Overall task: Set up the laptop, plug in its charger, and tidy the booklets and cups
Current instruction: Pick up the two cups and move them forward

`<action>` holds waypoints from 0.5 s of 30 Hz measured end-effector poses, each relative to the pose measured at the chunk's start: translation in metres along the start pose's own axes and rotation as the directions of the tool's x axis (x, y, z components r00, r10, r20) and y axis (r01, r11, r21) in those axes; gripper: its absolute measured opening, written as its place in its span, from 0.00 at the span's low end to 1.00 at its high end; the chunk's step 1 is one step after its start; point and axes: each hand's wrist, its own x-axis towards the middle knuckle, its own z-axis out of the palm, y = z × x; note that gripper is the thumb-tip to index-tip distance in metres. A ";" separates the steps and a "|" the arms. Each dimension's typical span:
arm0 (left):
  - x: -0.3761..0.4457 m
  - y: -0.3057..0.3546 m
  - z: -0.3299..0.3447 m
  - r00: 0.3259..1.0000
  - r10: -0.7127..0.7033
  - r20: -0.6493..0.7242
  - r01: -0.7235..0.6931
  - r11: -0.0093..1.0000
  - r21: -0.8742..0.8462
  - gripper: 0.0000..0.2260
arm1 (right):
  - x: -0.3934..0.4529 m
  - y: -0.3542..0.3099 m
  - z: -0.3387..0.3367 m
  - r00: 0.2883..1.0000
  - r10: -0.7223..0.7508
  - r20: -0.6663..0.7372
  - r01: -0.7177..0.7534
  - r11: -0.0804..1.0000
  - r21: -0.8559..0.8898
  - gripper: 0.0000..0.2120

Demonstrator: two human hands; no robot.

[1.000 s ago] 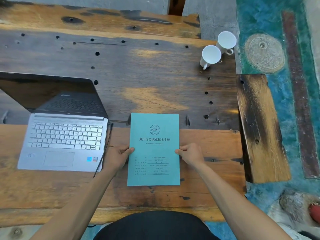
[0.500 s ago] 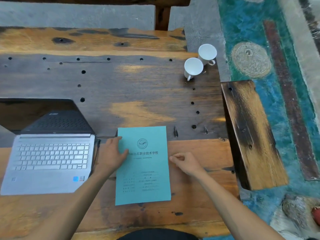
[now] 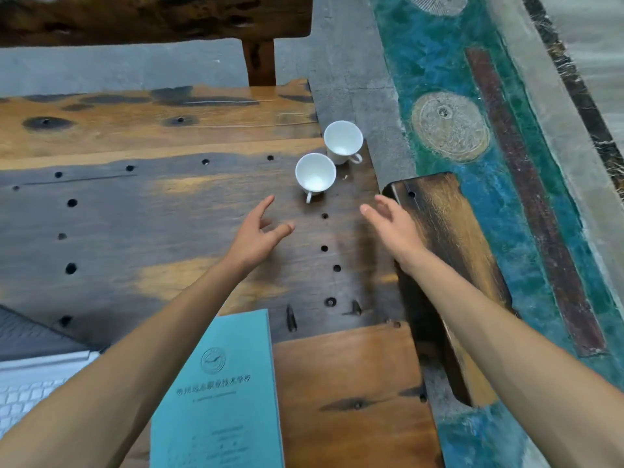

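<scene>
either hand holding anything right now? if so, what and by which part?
Nothing held. Left hand and right hand are both open above the table, fingers spread, short of the two white cups. The teal booklet lies free on the table.

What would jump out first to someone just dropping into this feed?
Two white teacups stand empty near the wooden table's far right edge. The left hand and right hand reach toward them, fingers open, touching neither. A teal booklet lies flat near the front, beside the laptop.

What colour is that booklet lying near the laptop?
The booklet is teal, with a dark round emblem and printed text on its cover; the head view shows it.
</scene>
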 end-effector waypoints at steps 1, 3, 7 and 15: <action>0.012 0.002 0.005 1.000 -0.021 -0.006 0.021 0.999 -0.026 0.31 | 0.018 -0.006 -0.003 1.000 0.002 -0.001 -0.002 1.000 0.014 0.33; 0.033 0.003 0.013 0.998 -0.055 -0.013 0.054 0.996 -0.069 0.26 | 0.053 -0.016 -0.005 1.000 0.014 0.011 -0.015 0.999 0.043 0.32; 0.058 -0.001 0.026 0.993 -0.113 0.044 0.119 0.976 -0.181 0.17 | 0.109 -0.027 0.002 0.999 0.023 0.029 -0.025 0.998 0.066 0.25; 0.079 -0.005 0.046 0.987 -0.125 0.100 0.149 0.949 -0.279 0.02 | 0.146 -0.029 0.018 0.998 0.013 0.064 -0.024 0.986 0.167 0.07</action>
